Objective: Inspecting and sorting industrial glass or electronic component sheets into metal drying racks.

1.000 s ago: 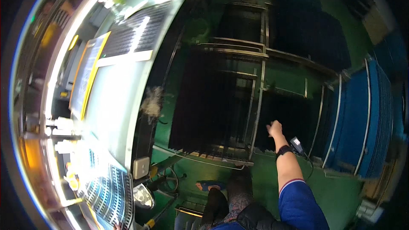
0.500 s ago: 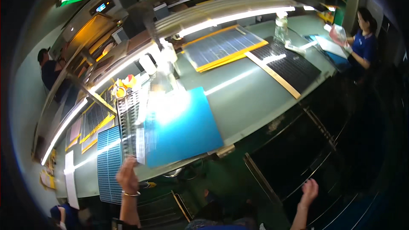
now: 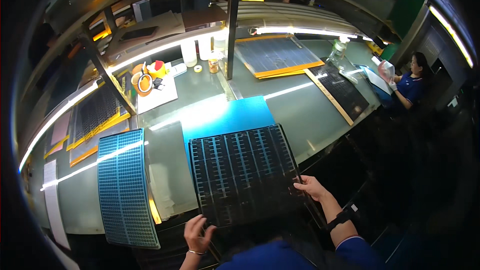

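Black panel (image 3: 244,170), rectangular, slotted rows, blue streaks | over bench (image 3: 295,115) front edge, hiding part of smooth blue sheet (image 3: 225,112) | right hand (image 3: 312,188) gripping right edge; left hand (image 3: 197,235) at near-left corner, grip unclear | grid-textured blue mat (image 3: 122,190) left; dark post (image 3: 231,45) beyond sheet

We see a long table (image 3: 305,112) with a smooth grey-green top. A metal frame (image 3: 232,35) with posts and rails stands over it. Bright light tubes (image 3: 300,30) shine there and leave white streaks on the table (like shiny ribbons). On our right, 1 more tube (image 3: 452,35) slants beside a dark grey panel (image 3: 434,57). Low down, the floor is too dark to tell.
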{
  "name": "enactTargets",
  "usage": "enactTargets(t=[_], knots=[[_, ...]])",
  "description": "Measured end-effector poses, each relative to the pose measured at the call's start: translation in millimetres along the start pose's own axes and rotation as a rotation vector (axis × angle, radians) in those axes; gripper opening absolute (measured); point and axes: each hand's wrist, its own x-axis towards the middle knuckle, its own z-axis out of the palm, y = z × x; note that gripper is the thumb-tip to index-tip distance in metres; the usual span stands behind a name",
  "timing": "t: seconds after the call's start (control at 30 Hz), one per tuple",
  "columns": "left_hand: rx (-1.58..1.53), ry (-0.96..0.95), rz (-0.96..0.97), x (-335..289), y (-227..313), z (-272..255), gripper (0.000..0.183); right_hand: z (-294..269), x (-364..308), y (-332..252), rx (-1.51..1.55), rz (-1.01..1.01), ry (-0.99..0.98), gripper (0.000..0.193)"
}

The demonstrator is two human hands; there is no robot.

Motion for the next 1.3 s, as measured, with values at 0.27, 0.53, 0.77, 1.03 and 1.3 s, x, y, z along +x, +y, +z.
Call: enactTargets(t=[0.27, 0.53, 0.77, 1.03, 1.3], knots=[[-1.092, -0.291, -1.326, 5, -33, 6, 0.025, 13, -7, -27, -0.176, -0.046, 0.023, 0.025], [-0.520, -0.368, -0.412, 107, -40, 14, 0.028, 14, 43, -60, -0.302, -0.097, 0.077, 0.022], [-0.121, -0.576, -0.595, 182, -64, 19, 0.052, 30, 132, -88, -0.338, -0.392, 0.203, 0.016], [-0.024, -0.598, -0.061, 136, -88, 19, 0.054, 9, 148, -57, -0.452, -0.489, 0.325, 0.020], [-0.016, -0.650, -0.083, 132, -87, 16, 0.061, 9, 147, -57, -0.413, -0.451, 0.284, 0.021]])
